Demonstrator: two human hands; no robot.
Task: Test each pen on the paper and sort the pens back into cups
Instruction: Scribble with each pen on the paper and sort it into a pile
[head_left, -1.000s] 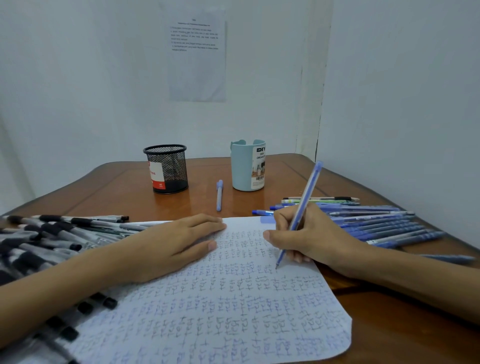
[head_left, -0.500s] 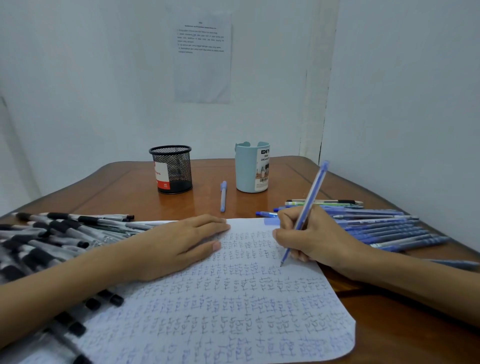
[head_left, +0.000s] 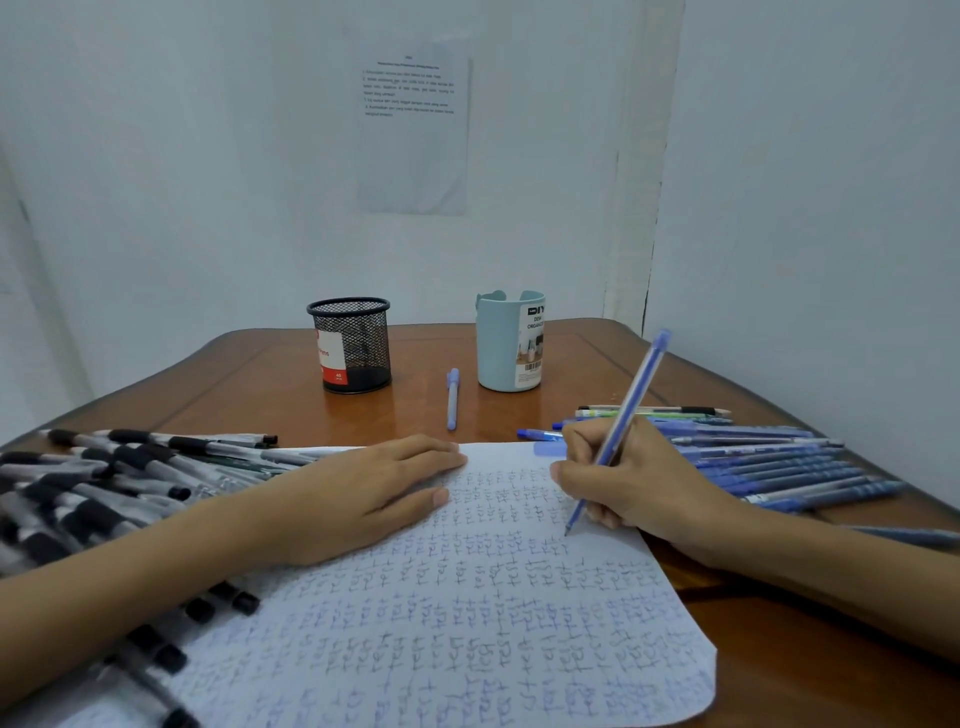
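Ballpoint pen of translucent blue plastic (head_left: 640, 384), gripped in the curled fingers of the right hand (head_left: 639, 483), stands tip-down at centre right on a scribble-covered white paper sheet (head_left: 467, 623). The left hand (head_left: 363, 499) lies on the sheet, fingers straight. The glossy brown wooden surface (head_left: 260, 395) meets white walls (head_left: 208, 208). A black mesh cup (head_left: 353, 345) and a pale blue plastic cup (head_left: 501, 343) stand near its far edge.

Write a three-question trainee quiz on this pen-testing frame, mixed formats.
1. True or false: the left hand lies flat on the white, handwriting-covered paper sheet.
2. The right hand grips: A) a black-grip pen; B) a translucent blue pen; C) a cup.
3. Which cup stands nearest the lone capped blue pen on the brown wooden table?
Key: 1 true; 2 B; 3 the pale blue plastic cup, not the black wire-mesh cup.
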